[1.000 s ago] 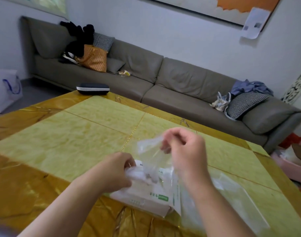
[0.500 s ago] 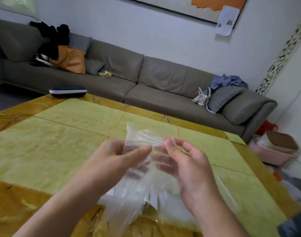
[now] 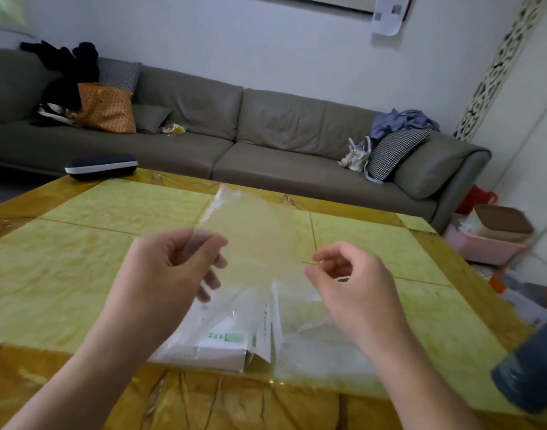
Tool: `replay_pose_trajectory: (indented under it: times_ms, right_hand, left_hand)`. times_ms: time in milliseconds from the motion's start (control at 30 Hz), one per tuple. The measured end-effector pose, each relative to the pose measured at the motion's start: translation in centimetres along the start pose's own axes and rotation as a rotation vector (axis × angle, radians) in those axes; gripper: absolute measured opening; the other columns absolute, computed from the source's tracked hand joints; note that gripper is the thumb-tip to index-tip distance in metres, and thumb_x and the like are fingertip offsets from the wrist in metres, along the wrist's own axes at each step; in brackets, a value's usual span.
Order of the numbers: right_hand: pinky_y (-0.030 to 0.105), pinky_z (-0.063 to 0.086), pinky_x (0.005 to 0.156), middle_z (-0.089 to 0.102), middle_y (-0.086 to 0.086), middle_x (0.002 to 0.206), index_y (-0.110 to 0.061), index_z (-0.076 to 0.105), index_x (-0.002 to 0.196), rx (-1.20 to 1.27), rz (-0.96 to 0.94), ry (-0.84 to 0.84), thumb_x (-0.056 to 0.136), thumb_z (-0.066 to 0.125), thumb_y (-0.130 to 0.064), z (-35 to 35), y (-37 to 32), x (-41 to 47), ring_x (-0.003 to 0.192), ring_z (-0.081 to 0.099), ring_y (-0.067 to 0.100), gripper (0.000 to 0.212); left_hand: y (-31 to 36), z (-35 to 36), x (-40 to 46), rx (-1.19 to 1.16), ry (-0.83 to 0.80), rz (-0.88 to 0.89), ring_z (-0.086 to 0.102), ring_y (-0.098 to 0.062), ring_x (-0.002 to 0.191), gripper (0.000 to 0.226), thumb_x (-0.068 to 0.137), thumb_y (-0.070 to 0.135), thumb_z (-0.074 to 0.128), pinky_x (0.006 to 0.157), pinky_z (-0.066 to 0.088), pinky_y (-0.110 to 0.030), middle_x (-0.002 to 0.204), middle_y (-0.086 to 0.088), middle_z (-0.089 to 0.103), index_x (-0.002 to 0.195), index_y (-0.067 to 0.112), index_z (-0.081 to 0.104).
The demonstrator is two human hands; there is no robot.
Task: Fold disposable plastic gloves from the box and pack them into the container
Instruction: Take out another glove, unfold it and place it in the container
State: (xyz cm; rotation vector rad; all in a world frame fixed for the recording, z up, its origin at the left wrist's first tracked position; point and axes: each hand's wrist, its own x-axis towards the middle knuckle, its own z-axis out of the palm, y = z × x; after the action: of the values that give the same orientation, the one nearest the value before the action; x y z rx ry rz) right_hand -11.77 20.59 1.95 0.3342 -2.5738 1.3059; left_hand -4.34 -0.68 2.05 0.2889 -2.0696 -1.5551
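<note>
A clear plastic glove is stretched flat in the air above the table, its far end pointing away from me. My left hand pinches its left edge and my right hand pinches its right edge between thumb and forefinger. Below my hands the white glove box with green print lies flat on the yellow table. A clear plastic bag lies on the table right of the box.
A dark glasses case sits at the table's far left corner. A grey sofa with bags and cushions runs behind the table. A dark cylinder stands at the near right edge. A pink bin is on the floor right.
My hands have moved apart and spread the crumpled glove into a flat sheet. One second ago the left hand rested on the box while the right pulled the glove out.
</note>
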Motion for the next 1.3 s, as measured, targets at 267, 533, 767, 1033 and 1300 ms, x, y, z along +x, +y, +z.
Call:
replay_pose_trajectory:
  times_ms: [267, 533, 767, 1033, 1300]
  right_hand:
    - [0.048, 0.05, 0.076, 0.074, 0.017, 0.098, -0.003, 0.077, 0.105, 0.777, 0.21, -0.387, 0.081, 0.058, -0.075, -2.5, -1.6, 0.3, 0.086, 0.071, 0.03, 0.078]
    - [0.041, 0.065, 0.067, 0.076, 0.004, 0.07, -0.011, 0.073, 0.083, 0.078, 0.163, -0.31, 0.097, 0.069, -0.025, -2.6, 0.0, 0.0, 0.063, 0.075, 0.017, 0.02]
    - [0.037, 0.055, 0.054, 0.073, 0.005, 0.062, -0.01, 0.067, 0.08, -0.08, 0.27, -0.206, 0.097, 0.062, -0.015, -4.3, 4.8, 2.0, 0.057, 0.072, 0.026, 0.018]
    - [0.035, 0.048, 0.05, 0.076, 0.013, 0.079, -0.007, 0.064, 0.084, -0.217, 0.388, -0.117, 0.071, 0.053, -0.016, -6.2, 6.8, 2.2, 0.055, 0.068, 0.026, 0.019]
    - [0.028, 0.031, 0.05, 0.055, 0.0, 0.079, -0.016, 0.047, 0.08, -0.549, 0.391, -0.24, 0.083, 0.053, -0.008, -7.3, 6.4, 1.6, 0.06, 0.046, 0.02, 0.011]
  left_hand:
    - [1.8, 3.9, -3.7, 0.711, -0.067, 0.699, 0.047, -0.015, 0.059, 0.011, 0.085, 0.014, 0.077, 0.042, 0.046, -0.035, 0.088, 0.005, 0.055, 0.086, 0.018, 0.067]
    - [-2.3, 7.9, -4.2, 0.929, -0.396, 0.609, 0.047, -0.02, 0.058, 0.04, 0.043, 0.008, 0.084, 0.047, 0.026, -0.028, 0.075, 0.003, 0.042, 0.068, 0.019, 0.056]
    - [-1.1, 9.6, -4.4, 0.679, -0.498, 0.373, 0.052, 0.001, 0.107, 0.049, 0.095, 0.074, 0.033, 0.087, 0.044, -0.018, 0.113, 0.024, 0.048, 0.131, 0.046, 0.05]
    - [-1.1, 15.7, -0.7, 0.781, -0.737, 0.065, 0.063, -0.015, 0.104, 0.036, 0.101, 0.032, 0.046, 0.086, 0.054, -0.031, 0.126, 0.007, 0.062, 0.136, 0.027, 0.055]
    - [-1.4, 18.6, 1.3, 0.91, -1.134, -0.072, 0.061, -0.012, 0.117, 0.041, 0.102, 0.016, 0.051, 0.09, 0.044, -0.021, 0.14, 0.006, 0.062, 0.139, 0.031, 0.062]
